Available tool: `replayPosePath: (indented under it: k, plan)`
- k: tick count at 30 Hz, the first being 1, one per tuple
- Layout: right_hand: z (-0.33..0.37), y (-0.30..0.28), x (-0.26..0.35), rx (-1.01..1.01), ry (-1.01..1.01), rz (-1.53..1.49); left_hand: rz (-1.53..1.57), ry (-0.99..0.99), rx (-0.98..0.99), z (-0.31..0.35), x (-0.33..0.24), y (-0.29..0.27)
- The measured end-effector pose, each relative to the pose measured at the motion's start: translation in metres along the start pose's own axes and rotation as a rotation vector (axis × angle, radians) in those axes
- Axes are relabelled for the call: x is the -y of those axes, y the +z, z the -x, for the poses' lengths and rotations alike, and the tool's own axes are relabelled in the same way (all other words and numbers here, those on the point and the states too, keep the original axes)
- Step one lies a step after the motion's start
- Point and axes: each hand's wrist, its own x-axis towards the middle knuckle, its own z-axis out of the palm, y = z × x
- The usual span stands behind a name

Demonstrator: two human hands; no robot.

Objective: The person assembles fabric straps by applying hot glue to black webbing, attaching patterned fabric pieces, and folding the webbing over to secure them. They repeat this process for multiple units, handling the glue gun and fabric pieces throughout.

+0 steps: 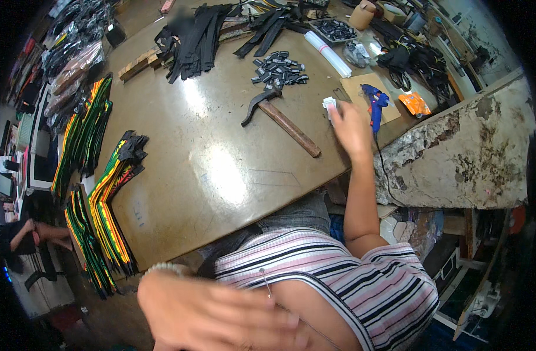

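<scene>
My left hand (215,313) is raised close in front of my chest, blurred, with its fingers stretched out and nothing seen in them. At the table's right side, my right hand (354,134) has its fingertips closed on a small white piece (330,105), whose exact kind is too small to tell. Just right of that hand lies a blue glue gun (375,105) on a sheet of brown cardboard (390,111). A hammer with a wooden handle (288,126) rests to the left of the hand. Beyond it is a pile of small black buckle-like pieces (279,69).
Folded green, yellow and red patterned straps (109,205) lie at the table's left edge. Black strips (201,44) lie at the back, and white sticks (328,54) near an orange packet (415,105). The glue gun's cord (386,172) hangs over the right edge. Another person's arms (43,231) show at far left.
</scene>
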Motion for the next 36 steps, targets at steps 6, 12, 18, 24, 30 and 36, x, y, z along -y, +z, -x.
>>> replayPosePath:
  k: [6,12,18,24,30,36]
  plan:
    - [-0.006,0.062,-0.044,-0.223,-0.063,0.041,-0.172,0.015,0.107,0.032,-0.063,0.04]
    - [-0.022,0.08,-0.07,-0.161,-0.078,0.098,-0.843,0.416,0.034,0.1,-0.188,0.158]
    - [-0.064,0.081,-0.097,0.063,-0.092,-0.057,-0.686,1.321,-0.739,0.198,-0.138,0.183]
    - [-0.061,0.089,-0.102,0.074,-0.073,-0.207,0.482,0.751,-1.241,0.164,0.072,0.041]
    - [-0.046,0.062,-0.083,0.098,-0.119,-0.338,0.48,-0.303,-1.1,0.071,0.16,-0.011]
    - [0.037,0.038,0.041,0.677,-0.188,-1.212,0.534,-0.038,-1.247,0.028,0.205,-0.012]
